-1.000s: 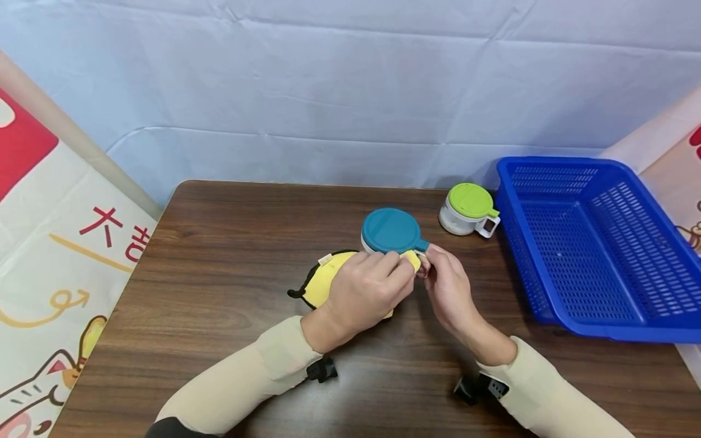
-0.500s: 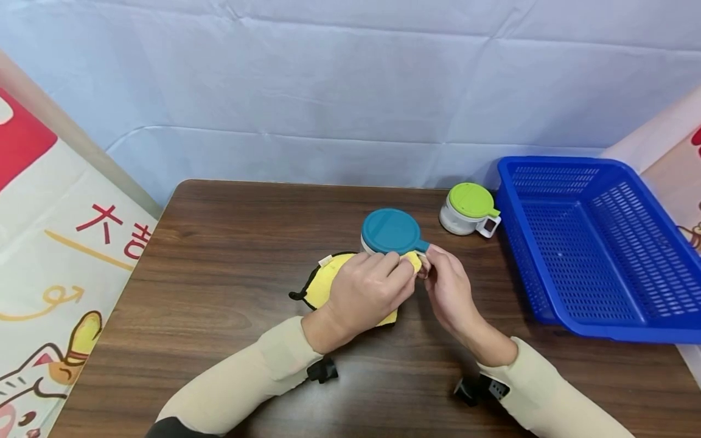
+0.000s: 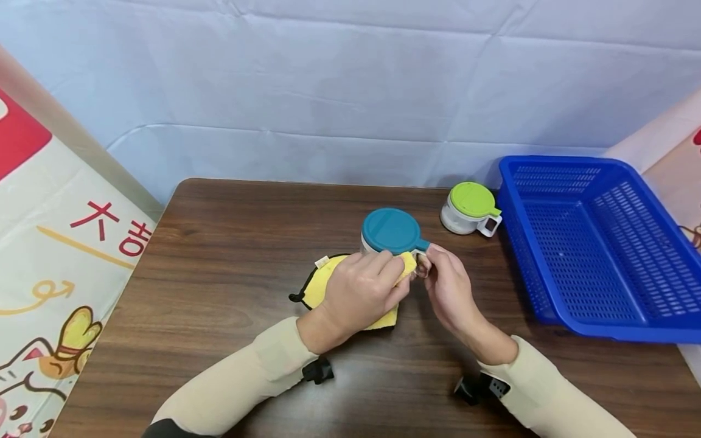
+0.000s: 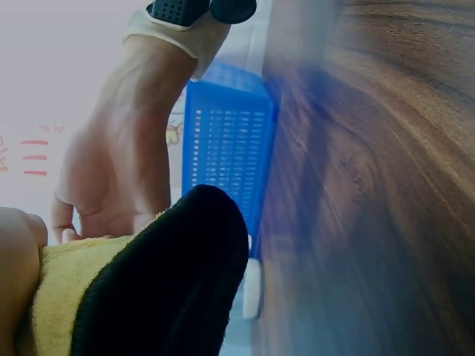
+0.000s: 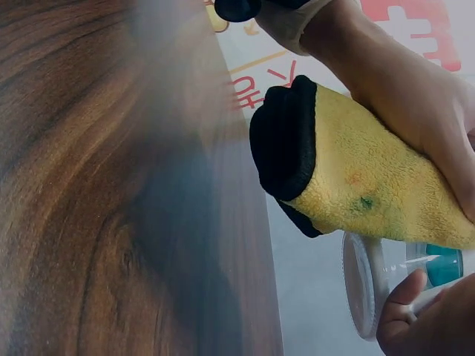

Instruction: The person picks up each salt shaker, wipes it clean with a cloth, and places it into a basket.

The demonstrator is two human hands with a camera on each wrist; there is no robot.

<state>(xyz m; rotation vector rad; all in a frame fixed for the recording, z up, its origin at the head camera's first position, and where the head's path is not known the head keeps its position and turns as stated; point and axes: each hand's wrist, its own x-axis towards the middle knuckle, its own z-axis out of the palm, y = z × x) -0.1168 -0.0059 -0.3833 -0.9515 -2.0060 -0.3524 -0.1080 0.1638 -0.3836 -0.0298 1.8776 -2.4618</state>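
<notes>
The left hand [image 3: 361,292] has its grip closed round a bunched yellow terry cloth with black trim [image 5: 371,174], and the right hand [image 3: 451,289] pinches the white plastic handle [image 5: 430,296] of a clear round jar with a flat teal lid [image 3: 391,231], held just off the brown wood-grain bench [image 3: 246,243]. For what looks like wiping about the handle, the right hand does best to hold the jar steady and level as the cloth presses. A thinner fold should reach inside the handle better than a wad, with light strokes so the jar doesn't twist.
</notes>
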